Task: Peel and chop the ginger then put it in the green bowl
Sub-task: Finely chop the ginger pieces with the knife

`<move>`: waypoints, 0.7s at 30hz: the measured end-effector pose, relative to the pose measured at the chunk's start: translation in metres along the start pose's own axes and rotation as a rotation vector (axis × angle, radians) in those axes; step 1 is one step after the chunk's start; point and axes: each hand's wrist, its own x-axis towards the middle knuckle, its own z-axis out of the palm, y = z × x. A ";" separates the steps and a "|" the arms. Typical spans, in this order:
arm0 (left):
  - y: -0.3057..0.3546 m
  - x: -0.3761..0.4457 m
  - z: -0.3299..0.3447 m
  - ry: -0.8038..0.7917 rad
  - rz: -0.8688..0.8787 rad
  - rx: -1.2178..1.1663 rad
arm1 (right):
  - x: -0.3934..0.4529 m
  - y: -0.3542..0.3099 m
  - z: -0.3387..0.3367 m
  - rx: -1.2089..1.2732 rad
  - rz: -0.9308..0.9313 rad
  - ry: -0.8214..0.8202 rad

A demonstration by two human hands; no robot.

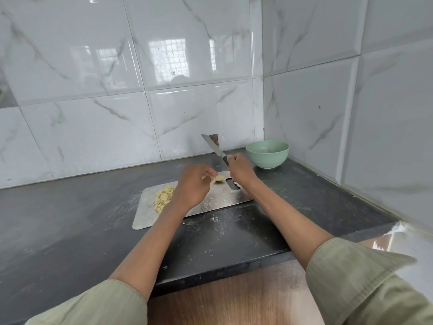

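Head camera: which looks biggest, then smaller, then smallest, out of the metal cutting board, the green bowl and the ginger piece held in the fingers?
1. metal cutting board, widest by far
2. green bowl
3. ginger piece, pinched by the left hand

The bowl sits farther back, so it may look smaller than it is.

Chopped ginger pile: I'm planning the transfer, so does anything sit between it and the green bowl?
Yes. Both hands lie on that line: the left hand pinching a ginger piece, and the right hand gripping the knife. The chopped ginger lies on the board's left side; the green bowl stands beyond its right end.
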 end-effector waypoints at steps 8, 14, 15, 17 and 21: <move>0.004 -0.010 -0.010 0.017 -0.056 -0.121 | -0.044 -0.003 0.006 -0.287 -0.269 0.088; -0.004 -0.008 -0.020 0.149 -0.221 -0.268 | -0.059 0.001 -0.010 -0.316 -0.192 0.200; -0.005 -0.008 -0.021 0.143 -0.249 -0.318 | -0.061 0.000 -0.012 -0.308 -0.181 0.186; -0.005 -0.007 -0.019 0.094 -0.283 -0.342 | -0.066 0.000 -0.013 -0.308 -0.178 0.148; -0.006 -0.007 -0.012 0.034 -0.212 -0.094 | -0.079 -0.003 -0.007 -0.463 -0.180 0.084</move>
